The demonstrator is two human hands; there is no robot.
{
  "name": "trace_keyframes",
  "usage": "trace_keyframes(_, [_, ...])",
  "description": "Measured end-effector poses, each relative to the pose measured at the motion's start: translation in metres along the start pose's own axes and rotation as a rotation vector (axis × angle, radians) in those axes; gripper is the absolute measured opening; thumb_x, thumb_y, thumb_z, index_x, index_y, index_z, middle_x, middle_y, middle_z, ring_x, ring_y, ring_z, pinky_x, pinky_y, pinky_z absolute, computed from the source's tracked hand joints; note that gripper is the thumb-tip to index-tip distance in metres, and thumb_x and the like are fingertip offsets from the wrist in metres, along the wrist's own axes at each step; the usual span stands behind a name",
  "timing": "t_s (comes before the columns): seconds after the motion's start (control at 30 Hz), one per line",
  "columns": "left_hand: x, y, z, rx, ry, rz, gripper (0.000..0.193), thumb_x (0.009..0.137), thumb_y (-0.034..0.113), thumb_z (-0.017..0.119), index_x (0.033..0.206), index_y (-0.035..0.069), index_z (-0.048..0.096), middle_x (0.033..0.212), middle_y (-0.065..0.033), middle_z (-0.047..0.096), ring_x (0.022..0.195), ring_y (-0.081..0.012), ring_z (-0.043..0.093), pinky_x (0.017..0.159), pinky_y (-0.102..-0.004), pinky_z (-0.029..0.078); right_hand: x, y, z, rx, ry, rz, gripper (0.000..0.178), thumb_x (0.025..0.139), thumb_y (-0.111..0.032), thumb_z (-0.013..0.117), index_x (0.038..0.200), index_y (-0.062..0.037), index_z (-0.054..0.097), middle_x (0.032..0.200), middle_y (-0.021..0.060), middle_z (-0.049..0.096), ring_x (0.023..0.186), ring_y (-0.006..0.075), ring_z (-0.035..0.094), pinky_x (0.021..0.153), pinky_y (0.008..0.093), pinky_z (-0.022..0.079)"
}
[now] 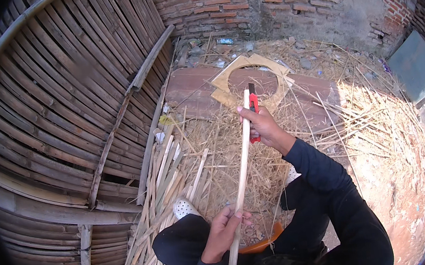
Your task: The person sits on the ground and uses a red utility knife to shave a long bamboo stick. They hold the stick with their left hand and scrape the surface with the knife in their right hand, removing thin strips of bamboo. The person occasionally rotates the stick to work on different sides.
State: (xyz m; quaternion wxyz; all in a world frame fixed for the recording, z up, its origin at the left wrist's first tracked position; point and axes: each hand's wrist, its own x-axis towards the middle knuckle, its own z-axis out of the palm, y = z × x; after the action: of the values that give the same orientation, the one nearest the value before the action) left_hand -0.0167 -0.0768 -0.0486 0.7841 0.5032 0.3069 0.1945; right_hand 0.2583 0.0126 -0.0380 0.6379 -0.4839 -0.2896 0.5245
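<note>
The slatted bamboo wall stands on the left and the brick wall at the far side. Loose shavings lie between them, with a heap of split strips along the slatted side. A holed board, its opening round, lies flat beyond the work. The long pale strip is held up over the litter, midway across the view; its long axis runs from the lower edge up and away, the far end pointing toward the holed board and leaning slightly right. The left hand grips the strip's nearer part, thumb on top. The right hand is closed round a red cutter near the far end, thumb against the strip. The cutter's blade points away, just beside the tip; contact cannot be confirmed. Step in hand, as judged: trimming or shaving the strip. The next move appears to call for a steady left grip and a controlled stroke, fingers clear of the edge
</note>
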Motion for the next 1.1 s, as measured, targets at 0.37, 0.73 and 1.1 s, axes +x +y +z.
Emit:
trace_keyframes(0.37, [0.050, 0.041, 0.007, 0.260, 0.200, 0.074, 0.023, 0.100, 0.018, 0.043, 0.113, 0.001, 0.050, 0.063, -0.0017, 0.053, 0.039, -0.0073, 0.046, 0.039, -0.0204, 0.038, -0.005, -0.013, -0.009, -1.161, 0.134, -0.474, 0.067, 0.081, -0.069, 0.052, 0.066, -0.0037, 0.063, 0.052, 0.0136, 0.054, 0.047, 0.0318, 0.056, 0.050, 0.0420, 0.044])
trace_keyframes(0.73, [0.042, 0.015, -0.007, 0.588, 0.288, 0.233, 0.017, 0.096, 0.015, 0.047, 0.107, 0.002, 0.050, 0.062, -0.0111, 0.053, 0.049, -0.0242, 0.056, 0.046, -0.0353, 0.041, 0.000, 0.009, -0.008, -1.605, 0.133, -0.708, 0.066, 0.075, -0.073, 0.053, 0.058, -0.0101, 0.063, 0.045, 0.0106, 0.052, 0.042, 0.0296, 0.055, 0.043, 0.0408, 0.042])
trace_keyframes(1.1, [0.034, 0.015, -0.009, 0.737, 0.358, 0.271, 0.016, 0.094, 0.012, 0.049, 0.106, 0.003, 0.048, 0.063, -0.0180, 0.054, 0.057, -0.0354, 0.056, 0.052, -0.0426, 0.042, 0.052, 0.020, -0.019, -1.659, 0.188, -0.672, 0.071, 0.077, -0.074, 0.048, 0.060, -0.0066, 0.063, 0.051, 0.0134, 0.056, 0.050, 0.0322, 0.059, 0.047, 0.0435, 0.045])
